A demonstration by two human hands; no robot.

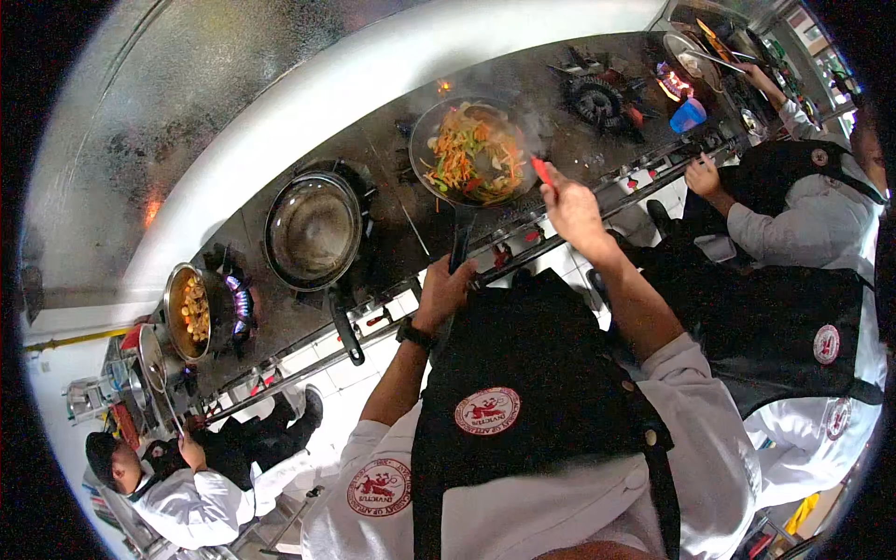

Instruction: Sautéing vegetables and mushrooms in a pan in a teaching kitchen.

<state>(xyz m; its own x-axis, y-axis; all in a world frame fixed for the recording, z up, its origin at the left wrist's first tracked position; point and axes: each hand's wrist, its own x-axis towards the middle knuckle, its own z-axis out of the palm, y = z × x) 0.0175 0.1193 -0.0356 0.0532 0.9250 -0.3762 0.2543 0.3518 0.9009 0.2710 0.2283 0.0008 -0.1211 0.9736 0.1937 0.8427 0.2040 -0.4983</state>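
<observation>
My left hand (445,290) grips the black handle of a frying pan (423,140), which sits over a burner on the dark stovetop. Sliced vegetables (472,150), orange and green strips among them, lie in the pan, and steam rises at its right side. In my right hand (575,210) is a red-handled utensil (542,170), held at the pan's right rim; its far end cannot be made out. Left of this pan, an empty dark pan (313,231) with a black handle rests on another burner.
A lit burner (240,301) and a pot of food (195,315) are at the left, near a co-worker (189,490). Rightward are a bare burner (596,101), a blue cup (687,115) beside flames, and co-workers (777,329) close by my right arm. Control knobs line the stove's front rail.
</observation>
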